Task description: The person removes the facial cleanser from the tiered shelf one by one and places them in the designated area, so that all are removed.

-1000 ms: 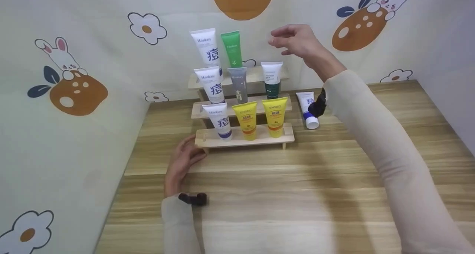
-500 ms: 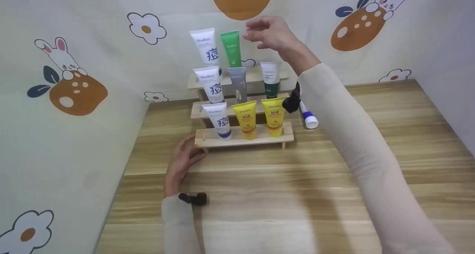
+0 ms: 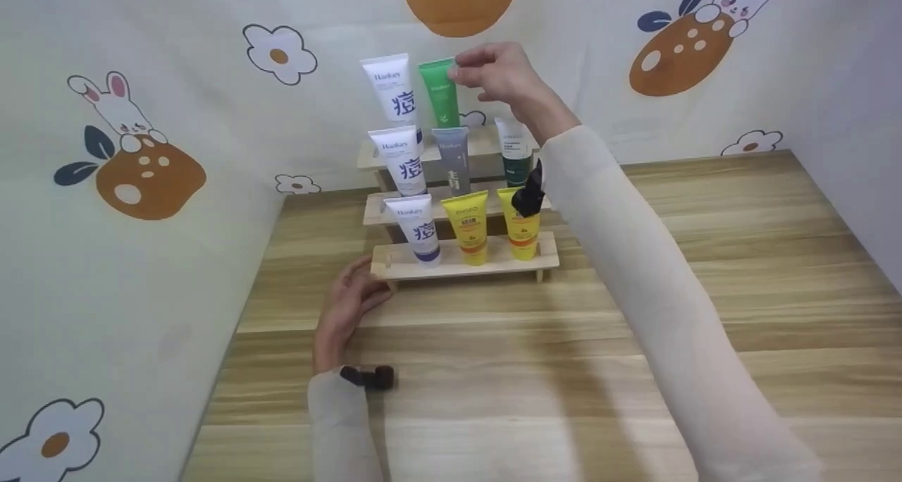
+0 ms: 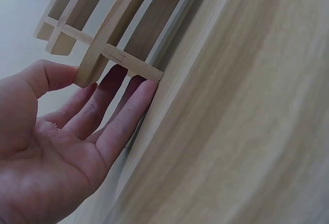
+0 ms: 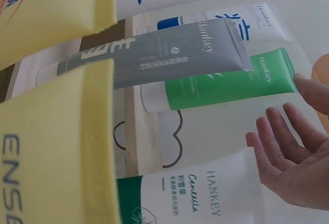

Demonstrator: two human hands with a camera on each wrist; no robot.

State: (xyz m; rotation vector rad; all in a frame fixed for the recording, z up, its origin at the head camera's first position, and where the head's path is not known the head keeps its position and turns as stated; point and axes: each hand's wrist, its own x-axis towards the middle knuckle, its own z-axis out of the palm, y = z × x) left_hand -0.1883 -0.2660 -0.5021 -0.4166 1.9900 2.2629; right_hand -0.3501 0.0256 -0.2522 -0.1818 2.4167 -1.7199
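Pale cloth printed with oranges, rabbits and flowers, the backdrop, rises behind a wood-grain tabletop. On it we record a three-step wooden rack. Top shelf: our green tube stands cap-down, right of a white tube. We note the right hand at its upper right edge: thumb tip at the crimped end, other fingers loosely spread, apart from the tube. Our left hand pinches the bottom shelf's left end, thumb above, fingers beneath. Middle shelf, at right: a grey tube, then a white-and-dark-green tube. Bottom shelf: we count two yellow tubes beside another white one.
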